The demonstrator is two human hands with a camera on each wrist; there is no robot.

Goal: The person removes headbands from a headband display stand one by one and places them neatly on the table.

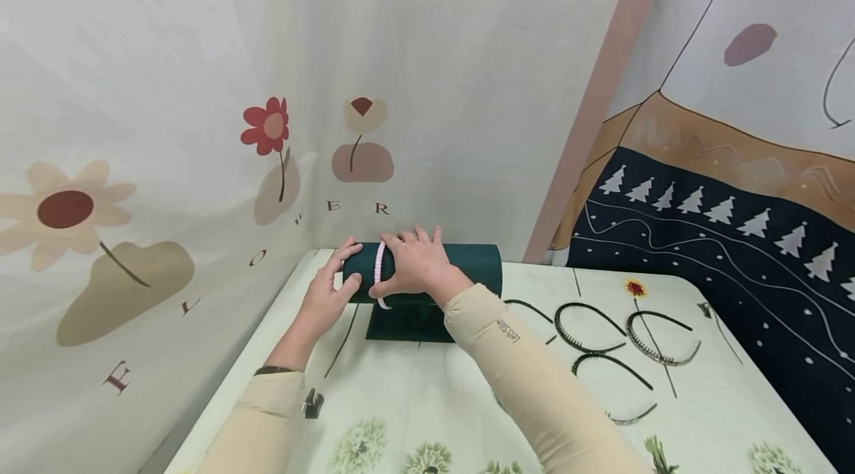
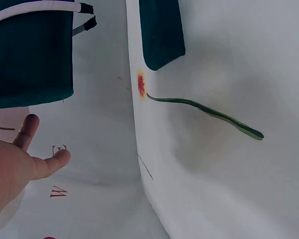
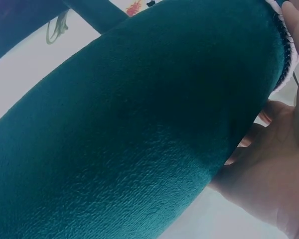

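Note:
A dark green velvet display roll [image 1: 477, 266] lies sideways on its stand [image 1: 401, 323]. Around its left part sits a pale pink headband [image 1: 379, 266], with a dark toothed edge beside it. My right hand [image 1: 417, 262] lies across the roll, holding the headband with thumb and forefinger; in the right wrist view that thumb [image 3: 295, 22] touches the pink band while the other fingers are partly hidden behind the roll. At the roll's left end is my left hand [image 1: 327, 300], thumb in front. Its fingers [image 2: 52, 164] look spread and hold nothing in the left wrist view.
Several dark toothed headbands, one of them here [image 1: 588, 327], lie on the flower-printed tablecloth [image 1: 414, 400] to the right. A small black object [image 1: 312, 404] rests near my left forearm. Printed curtains [image 1: 454, 88] hang close behind and to the left.

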